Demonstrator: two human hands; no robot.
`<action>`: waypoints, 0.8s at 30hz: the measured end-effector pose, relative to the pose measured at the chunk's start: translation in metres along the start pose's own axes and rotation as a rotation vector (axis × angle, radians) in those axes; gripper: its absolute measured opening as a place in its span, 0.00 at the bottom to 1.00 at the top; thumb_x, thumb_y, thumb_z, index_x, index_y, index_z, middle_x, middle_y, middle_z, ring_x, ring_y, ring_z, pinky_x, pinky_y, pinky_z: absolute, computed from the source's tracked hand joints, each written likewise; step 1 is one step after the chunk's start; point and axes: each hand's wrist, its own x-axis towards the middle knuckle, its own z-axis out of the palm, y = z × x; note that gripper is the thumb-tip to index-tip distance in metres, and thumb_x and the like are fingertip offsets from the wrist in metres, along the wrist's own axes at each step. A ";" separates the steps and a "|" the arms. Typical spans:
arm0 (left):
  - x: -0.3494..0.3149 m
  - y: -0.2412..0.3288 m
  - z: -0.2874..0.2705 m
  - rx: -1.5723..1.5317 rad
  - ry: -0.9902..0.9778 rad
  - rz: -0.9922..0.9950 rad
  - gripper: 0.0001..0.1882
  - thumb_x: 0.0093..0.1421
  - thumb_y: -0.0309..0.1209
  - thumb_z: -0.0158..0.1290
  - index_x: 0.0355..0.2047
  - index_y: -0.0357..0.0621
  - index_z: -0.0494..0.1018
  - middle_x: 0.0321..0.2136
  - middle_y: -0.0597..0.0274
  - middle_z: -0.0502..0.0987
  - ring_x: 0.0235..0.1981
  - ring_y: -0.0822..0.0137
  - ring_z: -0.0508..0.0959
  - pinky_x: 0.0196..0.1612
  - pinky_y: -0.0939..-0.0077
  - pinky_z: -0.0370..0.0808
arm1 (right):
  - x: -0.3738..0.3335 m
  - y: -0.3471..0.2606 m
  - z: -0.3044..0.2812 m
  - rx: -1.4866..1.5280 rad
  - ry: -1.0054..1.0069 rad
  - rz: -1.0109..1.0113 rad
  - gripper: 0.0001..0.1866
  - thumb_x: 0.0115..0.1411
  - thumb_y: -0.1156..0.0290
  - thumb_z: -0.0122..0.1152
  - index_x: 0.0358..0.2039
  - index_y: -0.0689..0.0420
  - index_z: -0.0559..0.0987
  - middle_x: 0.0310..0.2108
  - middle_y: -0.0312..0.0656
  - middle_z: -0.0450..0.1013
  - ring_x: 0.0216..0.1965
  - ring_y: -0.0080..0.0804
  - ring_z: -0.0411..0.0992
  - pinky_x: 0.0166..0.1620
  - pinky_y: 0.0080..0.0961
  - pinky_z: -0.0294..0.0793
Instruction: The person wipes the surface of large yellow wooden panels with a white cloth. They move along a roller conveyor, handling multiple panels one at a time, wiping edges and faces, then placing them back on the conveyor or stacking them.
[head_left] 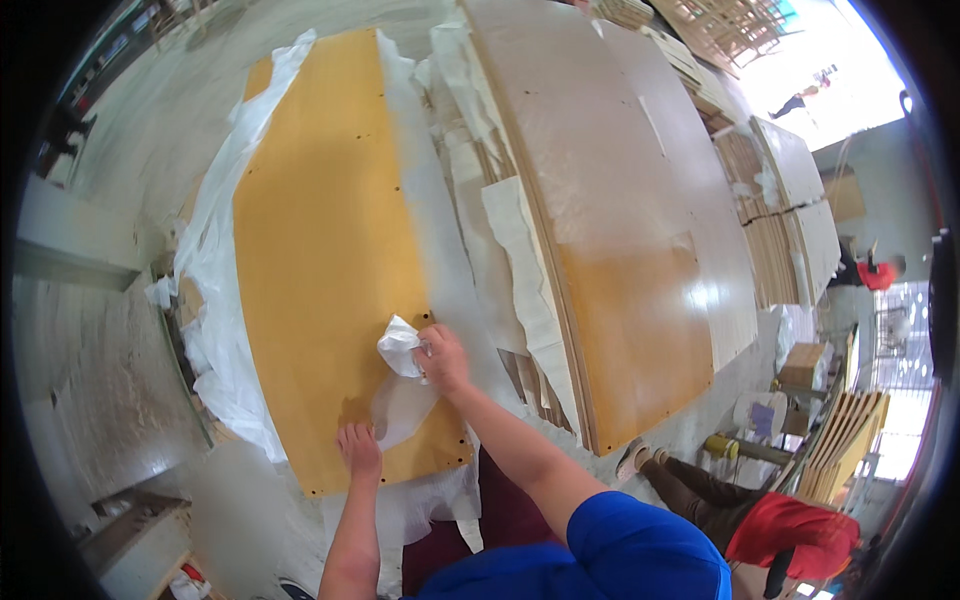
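A long yellow-brown wooden panel [330, 210] with small dark holes along its edges lies in front of me on whitish wrapping sheet. Over its near part, my right hand [443, 358] is closed on a crumpled white bunch of thin plastic film [399, 346]. A translucent stretch of this film [405, 408] runs down toward my left hand [360, 450]. The left hand rests low over the panel with its fingers bent, closed at the film's lower corner. Its fingertips are partly hidden.
White wrapping sheet [215, 330] hangs along the panel's left side. Right of it stands a stack of large boards with a glossy brown top [630, 330]. A person in a red shirt [800, 530] bends at the lower right; another [880, 272] is farther off. More board stacks [765, 220] stand behind.
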 end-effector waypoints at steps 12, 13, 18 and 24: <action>-0.010 0.032 -0.023 -0.793 -0.221 -0.153 0.06 0.59 0.29 0.46 0.34 0.39 0.65 0.26 0.46 0.72 0.29 0.46 0.74 0.30 0.56 0.70 | -0.003 -0.027 0.008 0.249 -0.104 -0.170 0.09 0.51 0.77 0.57 0.34 0.58 0.75 0.40 0.42 0.71 0.39 0.41 0.72 0.39 0.30 0.72; -0.007 0.026 -0.030 -0.715 -0.166 0.003 0.06 0.59 0.28 0.46 0.35 0.39 0.66 0.26 0.46 0.73 0.29 0.46 0.74 0.30 0.57 0.70 | -0.001 -0.030 0.010 0.288 -0.104 -0.196 0.10 0.51 0.79 0.56 0.36 0.59 0.75 0.40 0.44 0.71 0.39 0.41 0.72 0.39 0.29 0.72; 0.016 -0.113 -0.061 -0.483 0.342 -0.111 0.11 0.60 0.27 0.43 0.43 0.38 0.66 0.34 0.46 0.72 0.35 0.48 0.72 0.38 0.61 0.69 | 0.009 -0.054 0.028 0.492 -0.237 -0.077 0.12 0.51 0.81 0.55 0.39 0.61 0.75 0.37 0.46 0.72 0.34 0.38 0.73 0.35 0.27 0.73; 0.018 -0.287 -0.141 -0.031 0.704 -0.924 0.21 0.59 0.28 0.43 0.52 0.33 0.60 0.44 0.42 0.68 0.49 0.52 0.68 0.54 0.62 0.62 | 0.008 -0.028 0.054 0.360 -0.144 0.078 0.11 0.52 0.78 0.55 0.38 0.59 0.75 0.38 0.45 0.71 0.40 0.39 0.70 0.41 0.28 0.71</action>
